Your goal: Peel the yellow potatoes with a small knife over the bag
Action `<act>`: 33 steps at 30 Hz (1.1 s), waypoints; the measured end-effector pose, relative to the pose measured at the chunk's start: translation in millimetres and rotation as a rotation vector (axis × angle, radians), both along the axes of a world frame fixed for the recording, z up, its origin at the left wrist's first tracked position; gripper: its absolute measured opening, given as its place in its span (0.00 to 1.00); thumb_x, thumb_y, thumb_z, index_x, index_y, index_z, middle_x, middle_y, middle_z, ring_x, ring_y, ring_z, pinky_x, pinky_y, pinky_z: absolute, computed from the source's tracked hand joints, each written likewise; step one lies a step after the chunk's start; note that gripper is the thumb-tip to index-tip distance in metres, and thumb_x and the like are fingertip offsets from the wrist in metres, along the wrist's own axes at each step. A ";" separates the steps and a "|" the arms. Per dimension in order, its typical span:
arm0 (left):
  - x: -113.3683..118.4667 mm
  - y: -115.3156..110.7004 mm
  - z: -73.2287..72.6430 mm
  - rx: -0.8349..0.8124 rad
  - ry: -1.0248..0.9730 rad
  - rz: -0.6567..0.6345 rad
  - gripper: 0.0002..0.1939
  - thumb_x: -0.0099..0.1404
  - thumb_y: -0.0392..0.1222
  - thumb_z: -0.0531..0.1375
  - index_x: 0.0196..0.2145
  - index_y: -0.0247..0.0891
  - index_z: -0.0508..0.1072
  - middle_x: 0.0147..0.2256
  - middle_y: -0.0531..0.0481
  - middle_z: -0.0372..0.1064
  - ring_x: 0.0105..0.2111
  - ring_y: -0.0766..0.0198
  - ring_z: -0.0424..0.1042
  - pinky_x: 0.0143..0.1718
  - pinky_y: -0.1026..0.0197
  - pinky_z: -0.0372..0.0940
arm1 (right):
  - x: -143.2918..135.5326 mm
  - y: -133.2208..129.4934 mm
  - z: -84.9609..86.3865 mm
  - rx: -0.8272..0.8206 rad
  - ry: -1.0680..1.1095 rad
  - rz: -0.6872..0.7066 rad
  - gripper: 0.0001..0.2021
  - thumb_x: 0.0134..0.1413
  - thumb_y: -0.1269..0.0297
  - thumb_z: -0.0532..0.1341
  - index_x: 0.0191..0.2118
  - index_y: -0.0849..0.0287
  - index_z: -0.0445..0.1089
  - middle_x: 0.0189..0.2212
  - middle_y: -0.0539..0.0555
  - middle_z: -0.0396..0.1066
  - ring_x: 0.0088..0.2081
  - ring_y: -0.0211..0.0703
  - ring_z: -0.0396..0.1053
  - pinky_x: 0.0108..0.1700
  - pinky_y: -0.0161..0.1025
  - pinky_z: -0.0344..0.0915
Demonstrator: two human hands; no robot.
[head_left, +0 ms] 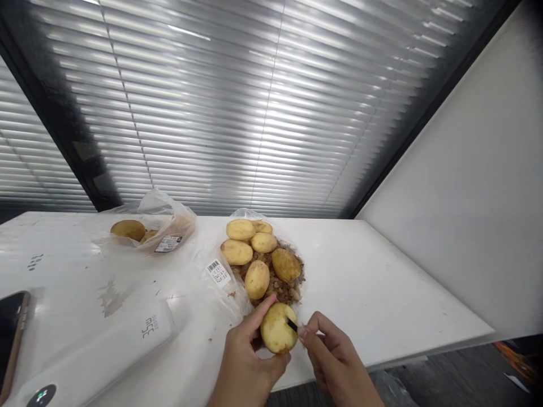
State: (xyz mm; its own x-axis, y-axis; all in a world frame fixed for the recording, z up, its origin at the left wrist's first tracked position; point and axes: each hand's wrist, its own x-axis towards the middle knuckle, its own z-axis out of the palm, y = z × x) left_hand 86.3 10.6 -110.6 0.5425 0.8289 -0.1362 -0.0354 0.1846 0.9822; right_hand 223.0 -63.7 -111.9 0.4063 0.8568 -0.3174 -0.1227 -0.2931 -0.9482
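Observation:
My left hand [250, 353] is wrapped round a potato [276, 332] near the table's front edge, thumb on one side and fingers on the other. The potato is mostly pale yellow, with a few brown patches low down. Pinched in my right hand [333, 356] is a small thin black tool [292, 324]. Its tip touches the potato's face; the rest is hidden by my fingers, so its kind does not show. Just beyond my hands, several peeled, yellow potatoes [257, 280] and a browner potato [285, 265] lie on a heap of brown peelings [291, 291].
Under the potatoes lies a clear plastic bag [237, 297] with a price label [218, 273]. Another plastic bag [156, 203] holding unpeeled potatoes [128, 229] stands at the back left. A white power bank [106, 356] and a phone [12, 333] lie on the left of the white table [360, 282].

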 end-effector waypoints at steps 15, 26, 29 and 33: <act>3.7 -3.4 -5.8 0.119 0.058 0.141 0.33 0.53 0.38 0.64 0.58 0.32 0.71 0.52 0.39 0.76 0.46 0.52 0.78 0.51 0.55 0.72 | -24.7 10.4 22.1 -0.084 0.349 -0.077 0.37 0.26 0.30 0.70 0.25 0.53 0.49 0.09 0.34 0.44 0.12 0.22 0.32 0.12 0.24 0.34; 5.1 -10.1 -22.5 0.305 0.125 0.258 0.27 0.58 0.41 0.65 0.56 0.39 0.75 0.55 0.42 0.75 0.53 0.49 0.75 0.57 0.50 0.68 | -47.3 6.0 12.6 -0.071 0.527 -0.193 0.41 0.19 0.31 0.73 0.23 0.54 0.47 0.07 0.35 0.46 0.10 0.21 0.36 0.12 0.24 0.36; 3.4 -11.3 -24.7 0.325 0.174 0.242 0.26 0.59 0.40 0.63 0.56 0.37 0.73 0.56 0.40 0.73 0.55 0.48 0.73 0.59 0.47 0.66 | -51.0 6.0 16.6 -0.088 0.565 -0.235 0.43 0.14 0.32 0.74 0.22 0.54 0.44 0.06 0.35 0.44 0.10 0.21 0.36 0.12 0.24 0.35; 1.6 -11.1 -29.7 0.352 0.169 0.236 0.26 0.59 0.37 0.64 0.57 0.39 0.73 0.56 0.43 0.73 0.56 0.50 0.73 0.60 0.50 0.65 | -46.5 5.9 24.2 -0.124 0.597 -0.234 0.40 0.16 0.36 0.75 0.24 0.53 0.48 0.07 0.33 0.43 0.11 0.22 0.33 0.13 0.24 0.31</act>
State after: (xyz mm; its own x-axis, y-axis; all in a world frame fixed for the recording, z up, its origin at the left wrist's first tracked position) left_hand 87.9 -0.5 -140.3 0.3271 0.9391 0.1051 0.1300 -0.1549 0.9793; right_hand 176.5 -57.7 -87.7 0.3006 0.7099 -0.6369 -0.6916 -0.2976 -0.6581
